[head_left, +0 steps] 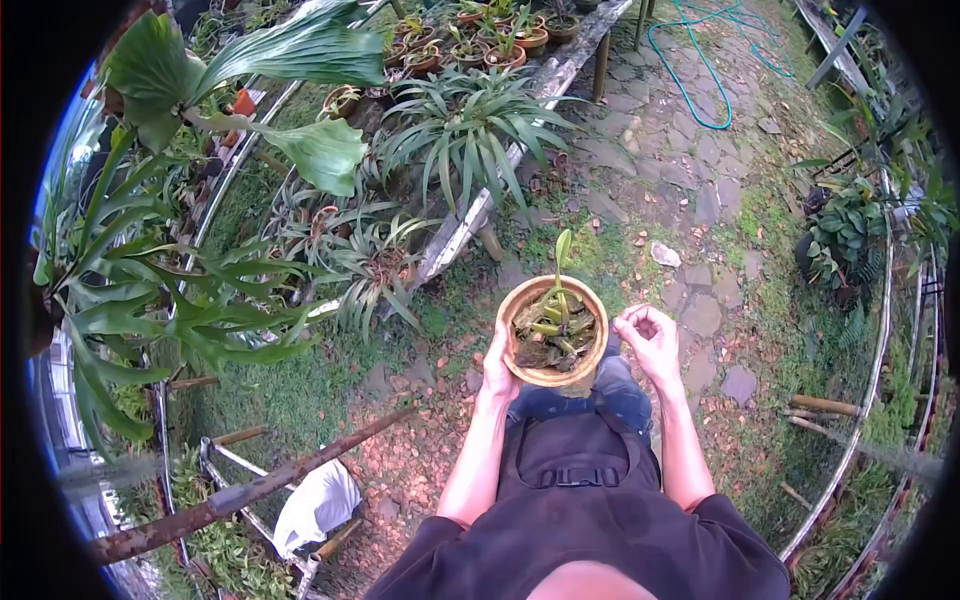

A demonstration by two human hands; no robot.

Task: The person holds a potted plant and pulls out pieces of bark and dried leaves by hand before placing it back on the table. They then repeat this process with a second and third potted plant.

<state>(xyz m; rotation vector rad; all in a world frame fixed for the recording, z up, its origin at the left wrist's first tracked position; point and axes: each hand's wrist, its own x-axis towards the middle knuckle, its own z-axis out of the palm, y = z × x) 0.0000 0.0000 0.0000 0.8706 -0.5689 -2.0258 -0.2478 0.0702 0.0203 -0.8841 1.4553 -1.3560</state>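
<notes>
On a garden's mossy ground (pixel 280 385), we see broad green leaves (pixel 325 155) hanging at far left, a rusty pole (pixel 260 492) slanting in below them and a weathered bench edge (pixel 450 250) crossing nearer the middle. The left hand (pixel 499 367) grasps the near-left side of a round pot (pixel 545 378), its fingers wrapped against the outer wall. The pot sits raised before the person's waist, with a small plant (pixel 563 252) rising from dark chunks inside. We judge the pot stiff, fairly light and perhaps breakable if dropped, the leaf soft and easily snapped; the sturdy wall and rim offer the best hold, kept level because the filling looks loose. Just right of the rim, the right hand (pixel 652 340) is raised, fingers curled in toward the thumb; whether they pinch anything, we cannot tell. Farther right, a stone path (pixel 705 205) gives wide room for moving, bounded by a pale rail (pixel 868 385), while the bench edge limits reach on the left.
</notes>
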